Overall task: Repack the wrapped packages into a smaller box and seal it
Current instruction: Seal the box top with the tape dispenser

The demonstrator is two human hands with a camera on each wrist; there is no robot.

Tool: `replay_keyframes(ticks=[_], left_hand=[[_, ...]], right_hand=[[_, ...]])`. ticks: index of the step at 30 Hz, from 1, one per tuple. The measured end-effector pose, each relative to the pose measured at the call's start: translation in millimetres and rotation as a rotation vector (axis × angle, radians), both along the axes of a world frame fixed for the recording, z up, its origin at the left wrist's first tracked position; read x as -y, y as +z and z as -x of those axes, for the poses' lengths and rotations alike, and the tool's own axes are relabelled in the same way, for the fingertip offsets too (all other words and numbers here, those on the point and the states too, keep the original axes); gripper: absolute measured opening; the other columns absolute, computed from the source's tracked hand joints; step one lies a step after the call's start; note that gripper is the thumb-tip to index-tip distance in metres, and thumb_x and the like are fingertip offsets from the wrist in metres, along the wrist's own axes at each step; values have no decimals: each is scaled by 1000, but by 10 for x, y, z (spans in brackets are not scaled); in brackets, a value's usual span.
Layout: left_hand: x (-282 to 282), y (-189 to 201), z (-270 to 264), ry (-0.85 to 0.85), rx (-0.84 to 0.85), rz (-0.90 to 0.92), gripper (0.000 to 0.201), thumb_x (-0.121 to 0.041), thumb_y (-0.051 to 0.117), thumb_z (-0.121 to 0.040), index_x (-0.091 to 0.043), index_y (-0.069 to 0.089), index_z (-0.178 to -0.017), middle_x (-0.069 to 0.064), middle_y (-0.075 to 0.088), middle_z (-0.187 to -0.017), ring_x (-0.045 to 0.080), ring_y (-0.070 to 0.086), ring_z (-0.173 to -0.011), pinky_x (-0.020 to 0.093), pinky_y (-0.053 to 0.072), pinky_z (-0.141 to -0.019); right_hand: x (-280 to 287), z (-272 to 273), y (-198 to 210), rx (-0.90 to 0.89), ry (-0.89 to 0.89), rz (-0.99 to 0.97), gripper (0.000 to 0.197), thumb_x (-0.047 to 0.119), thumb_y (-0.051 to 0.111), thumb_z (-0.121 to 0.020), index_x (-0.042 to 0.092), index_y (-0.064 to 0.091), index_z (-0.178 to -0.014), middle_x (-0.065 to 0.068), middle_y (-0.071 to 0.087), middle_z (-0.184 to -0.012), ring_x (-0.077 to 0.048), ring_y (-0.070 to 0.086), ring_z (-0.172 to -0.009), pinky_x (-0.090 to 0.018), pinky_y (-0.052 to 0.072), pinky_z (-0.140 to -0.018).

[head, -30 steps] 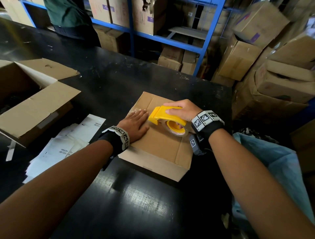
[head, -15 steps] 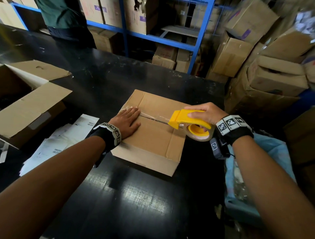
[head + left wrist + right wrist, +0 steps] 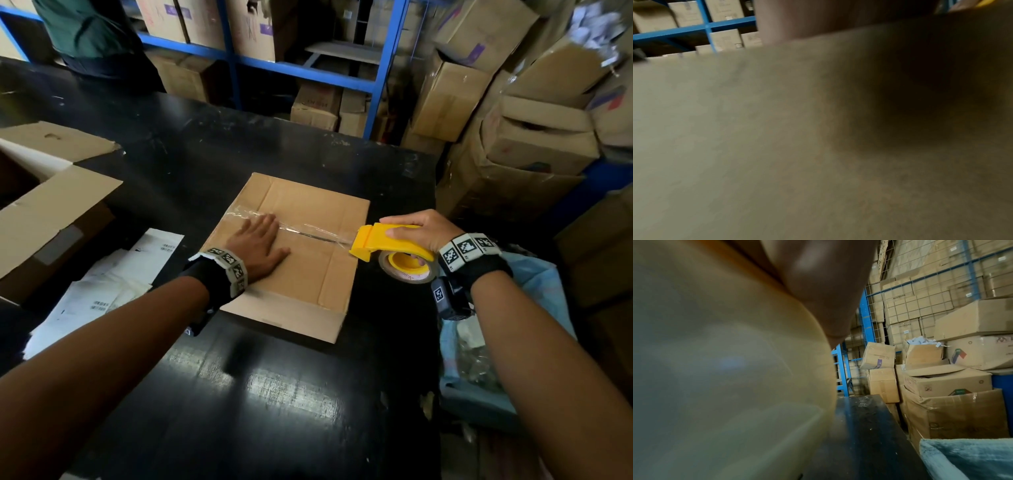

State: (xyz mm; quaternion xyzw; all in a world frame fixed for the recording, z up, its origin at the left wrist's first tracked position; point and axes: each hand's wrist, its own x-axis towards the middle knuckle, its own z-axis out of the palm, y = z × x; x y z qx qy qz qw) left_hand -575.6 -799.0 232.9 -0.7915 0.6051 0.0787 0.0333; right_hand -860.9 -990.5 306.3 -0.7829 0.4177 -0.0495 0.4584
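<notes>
A small brown cardboard box (image 3: 308, 270) lies closed on the black table (image 3: 274, 394), with clear tape (image 3: 308, 229) running along its centre seam. My left hand (image 3: 258, 245) lies flat on the box top, fingers straight, pressing the flaps and the tape's start. My right hand (image 3: 416, 228) grips a yellow tape dispenser (image 3: 387, 243) just past the box's right edge; the tape stretches from it back onto the box. In the left wrist view the cardboard (image 3: 756, 146) fills the frame. The tape roll (image 3: 725, 369) blocks most of the right wrist view. The packages are hidden inside.
A larger open cardboard box (image 3: 44, 209) stands at the left, with white papers (image 3: 113, 284) beside it. A blue plastic bag (image 3: 479, 342) hangs off the table's right edge. Stacked cartons (image 3: 513, 137) and blue shelving (image 3: 383, 68) lie behind. A person in green (image 3: 85, 34) stands far left.
My right hand has drawn the dispenser rightwards across the box top and past its right edge, laying tape over the seam. The left hand stayed pressed on the box.
</notes>
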Motion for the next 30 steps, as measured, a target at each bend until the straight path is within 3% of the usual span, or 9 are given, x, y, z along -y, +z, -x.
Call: replay_keyframes(ticks=[3, 6, 10, 15, 19, 24, 27, 30], left_hand=[[100, -20, 278, -88, -28, -7, 80, -62, 14, -92, -9, 1, -150, 8, -2, -159, 19, -3, -147, 36, 2, -120], [169, -16, 479, -47, -52, 11, 84, -64, 15, -91, -6, 1, -150, 10, -1, -159, 22, -2, -147, 36, 1, -120], [154, -10, 810, -206, -53, 10, 88, -68, 12, -88, -6, 5, -150, 12, 1, -159, 25, -1, -147, 40, 3, -120], [210, -81, 1198, -55, -76, -3, 110, -86, 22, -72, -12, 3, -150, 9, -4, -159, 27, -7, -146, 52, -5, -116], [178, -83, 1039, -99, -31, 25, 105, -76, 37, -72, -14, 4, -150, 8, 0, -159, 27, -3, -146, 52, -1, -117], [98, 5, 867, -107, -20, 50, 107, -73, 29, -60, -14, 12, -149, 6, 9, -157, 25, 5, -145, 50, 6, -117], [152, 21, 900, -114, -15, 105, 102, -68, 39, -64, -14, 17, -147, 7, 14, -156, 25, 8, -144, 48, 6, -117], [202, -26, 888, -176, -14, 58, 97, -63, 40, -79, -12, -1, -151, 6, -6, -159, 23, -7, -146, 42, 0, -119]], right_hand=[[11, -14, 2, -38, -1, -9, 36, 40, 69, -83, 39, 65, -119, 5, 58, -112, -16, 60, -87, -15, 48, -44], [31, -11, -25, -41, 4, -8, 35, 40, 68, -83, 39, 65, -118, 4, 59, -112, -15, 59, -84, -12, 46, -42], [33, -17, -48, -19, -12, -8, 34, 37, 68, -85, 36, 66, -118, 3, 61, -108, -15, 60, -77, -14, 45, -42], [20, 11, -85, -10, -29, -2, 34, 39, 68, -84, 38, 66, -118, 0, 61, -115, -14, 59, -79, -11, 44, -42], [-77, -37, -119, 22, -52, -37, 33, 37, 69, -84, 37, 66, -117, -1, 62, -111, -18, 63, -71, -21, 48, -42], [-217, -156, -144, 42, -50, -39, 29, 35, 67, -86, 40, 65, -114, 2, 62, -104, -14, 65, -63, -23, 49, -42], [-290, -140, -136, 45, -70, -26, 31, 35, 65, -88, 38, 64, -119, 12, 56, -99, -15, 62, -74, -20, 49, -43], [-322, -99, -180, 74, -64, 14, 33, 36, 64, -88, 38, 63, -120, 13, 57, -111, -10, 57, -93, -16, 45, -62]])
